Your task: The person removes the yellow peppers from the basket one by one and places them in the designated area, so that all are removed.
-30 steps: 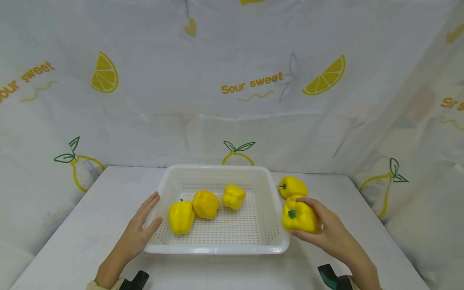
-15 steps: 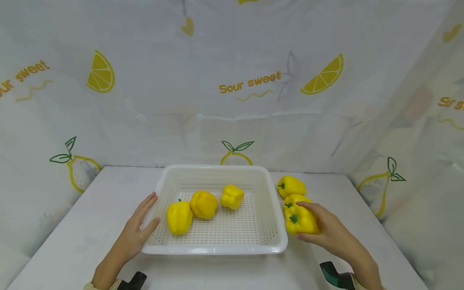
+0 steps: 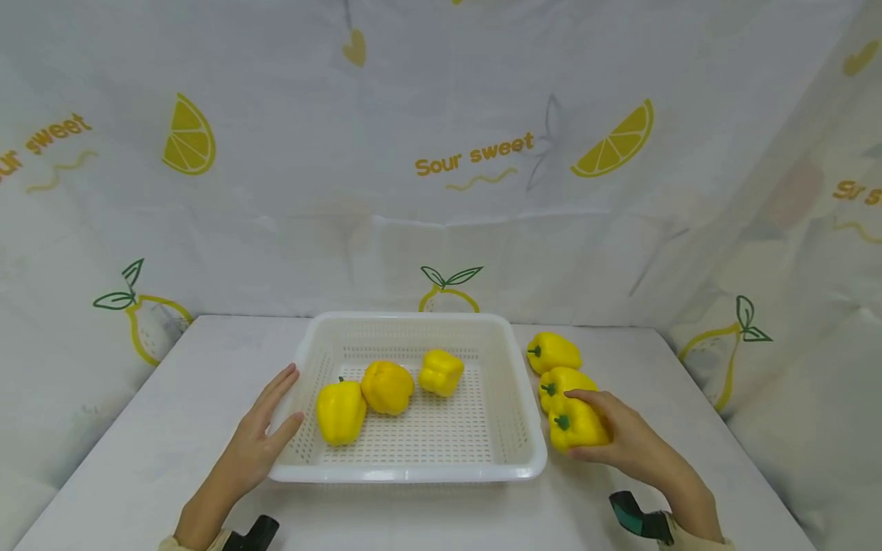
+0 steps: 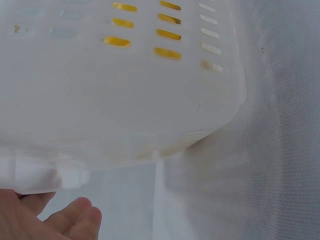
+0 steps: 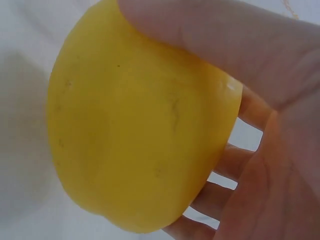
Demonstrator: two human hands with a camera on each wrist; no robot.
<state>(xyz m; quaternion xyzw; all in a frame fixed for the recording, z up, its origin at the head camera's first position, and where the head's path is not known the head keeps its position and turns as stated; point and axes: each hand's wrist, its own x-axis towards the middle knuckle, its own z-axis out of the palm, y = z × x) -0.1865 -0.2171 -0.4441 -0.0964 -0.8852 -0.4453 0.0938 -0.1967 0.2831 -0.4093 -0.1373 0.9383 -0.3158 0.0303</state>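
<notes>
My right hand (image 3: 630,432) grips a yellow bell pepper (image 3: 577,425) with a green stem, just right of the basket. Up close in the right wrist view, the thumb lies along the near side of this pepper (image 5: 130,125), with the fingers round its far side. My left hand (image 3: 258,432) is at the left side of a white perforated basket (image 3: 406,475), fingers extended and thumb spread at the rim. In the left wrist view, the fingertips (image 4: 82,212) show beside the basket's edge. Three yellow bell peppers, the leftmost one (image 3: 341,413) upright, sit in the basket.
Two more yellow peppers are on the white table (image 3: 158,428) right of the basket: one (image 3: 560,379) directly behind the held pepper, another (image 3: 554,352) farther back. A white lemon-print cloth (image 3: 310,191) hangs behind and at the sides.
My right hand has moved the held pepper slightly rightward and down, away from the basket rim. More of the pepper behind it now shows. The left hand keeps its place at the basket.
</notes>
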